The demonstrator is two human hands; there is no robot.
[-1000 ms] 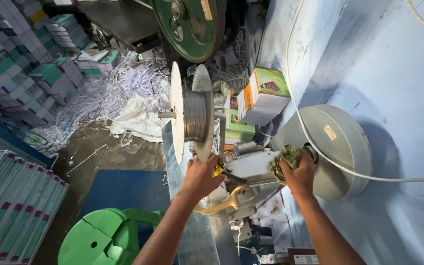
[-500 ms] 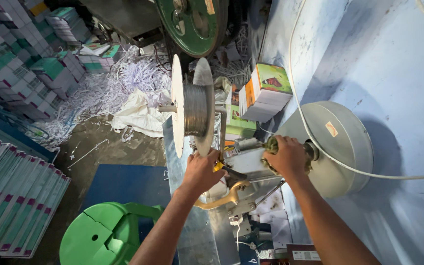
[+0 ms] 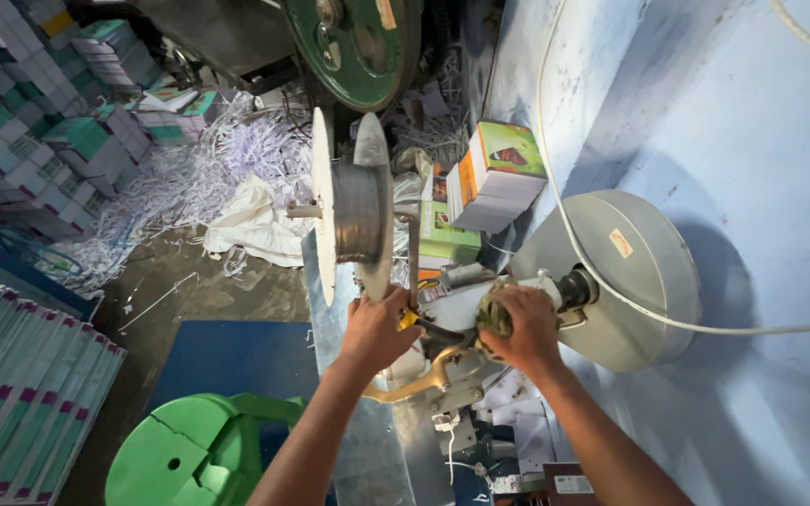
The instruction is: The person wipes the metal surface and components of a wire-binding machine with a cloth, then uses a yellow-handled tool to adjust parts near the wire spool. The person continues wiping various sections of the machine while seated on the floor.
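Wire spool (image 3: 356,217) stands on edge on the stitching machine (image 3: 466,309), its axle running level, left to right, flanges facing sideways; left hand (image 3: 379,328) curls closed on the lower flange rim; right hand (image 3: 522,326) is clenched around a greenish rag (image 3: 491,316) just beside the grey motor housing (image 3: 625,281); green stool (image 3: 194,454) sits below left, paper shreds (image 3: 208,169) beyond.

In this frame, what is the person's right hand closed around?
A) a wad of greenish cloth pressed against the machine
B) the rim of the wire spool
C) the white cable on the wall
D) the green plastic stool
A. The right hand grips a greenish wad of cloth against the grey machine, while the left hand sits at the lower rim of the wire spool.
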